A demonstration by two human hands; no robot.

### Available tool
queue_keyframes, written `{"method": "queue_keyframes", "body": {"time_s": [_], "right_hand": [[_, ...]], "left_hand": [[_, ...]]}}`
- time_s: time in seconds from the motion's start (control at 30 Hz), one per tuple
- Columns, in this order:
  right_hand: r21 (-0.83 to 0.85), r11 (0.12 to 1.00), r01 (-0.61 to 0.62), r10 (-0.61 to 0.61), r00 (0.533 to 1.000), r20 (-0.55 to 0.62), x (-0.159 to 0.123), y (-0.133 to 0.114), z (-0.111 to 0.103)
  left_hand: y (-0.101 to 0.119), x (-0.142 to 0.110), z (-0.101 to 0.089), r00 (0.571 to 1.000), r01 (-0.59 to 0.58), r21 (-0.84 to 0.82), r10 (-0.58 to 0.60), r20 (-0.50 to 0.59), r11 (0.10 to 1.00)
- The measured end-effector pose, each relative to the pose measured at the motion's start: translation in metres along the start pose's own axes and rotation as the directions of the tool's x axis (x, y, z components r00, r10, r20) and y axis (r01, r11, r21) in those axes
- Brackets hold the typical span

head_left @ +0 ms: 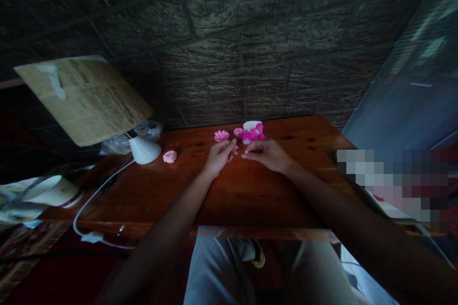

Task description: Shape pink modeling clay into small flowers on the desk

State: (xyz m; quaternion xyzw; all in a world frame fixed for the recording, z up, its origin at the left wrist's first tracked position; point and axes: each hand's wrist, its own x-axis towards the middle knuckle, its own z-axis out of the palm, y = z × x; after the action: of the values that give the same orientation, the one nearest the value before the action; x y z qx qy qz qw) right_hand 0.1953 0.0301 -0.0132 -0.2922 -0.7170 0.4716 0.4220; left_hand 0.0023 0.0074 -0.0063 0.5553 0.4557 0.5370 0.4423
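Pinching a pink crumb over glossy wood, the right hand faces the curled left hand, hold unclear.

On the wooden bench, a hand could pass freely along the near side. Beyond the left hand and the right hand, the scalloped pink piece, the magenta cluster and the white container stood in the way, before the block wall. Leftward, the table lamp was an obstacle.

We see a magenta cluster, a pink fluted piece, a paler pink lump — and a dark-spotted, reddish-brown tabletop.
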Motion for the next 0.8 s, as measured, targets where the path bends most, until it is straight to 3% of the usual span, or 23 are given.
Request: {"method": "queue_keyframes", "body": {"time_s": [0.2,0.53,0.73,0.8], "right_hand": [[0.017,1.0,-0.019,0.02,0.999,-0.035,0.0004,0.0004,-0.0017],[-0.022,1.0,0.02,-0.02,0.999,0.031,-0.0007,0.0009,-0.0029],[-0.079,0.997,0.024,-0.029,0.997,-0.071,0.0007,0.0024,-0.0042],[-0.084,0.996,0.041,-0.046,0.997,-0.056,0.0,0.0018,-0.0029]], "left_hand": [[0.0041,-0.0028,0.0001,0.999,-0.007,0.003,0.007,0.044,1.0],[0.0044,-0.0069,0.0011,0.985,-0.032,0.004,0.031,0.168,0.999],[0.0002,-0.0076,-0.0004,0.975,-0.058,0.027,0.05,0.215,0.998],[-0.0001,-0.0078,-0.0008,0.975,-0.053,0.032,0.045,0.219,0.998]]}}
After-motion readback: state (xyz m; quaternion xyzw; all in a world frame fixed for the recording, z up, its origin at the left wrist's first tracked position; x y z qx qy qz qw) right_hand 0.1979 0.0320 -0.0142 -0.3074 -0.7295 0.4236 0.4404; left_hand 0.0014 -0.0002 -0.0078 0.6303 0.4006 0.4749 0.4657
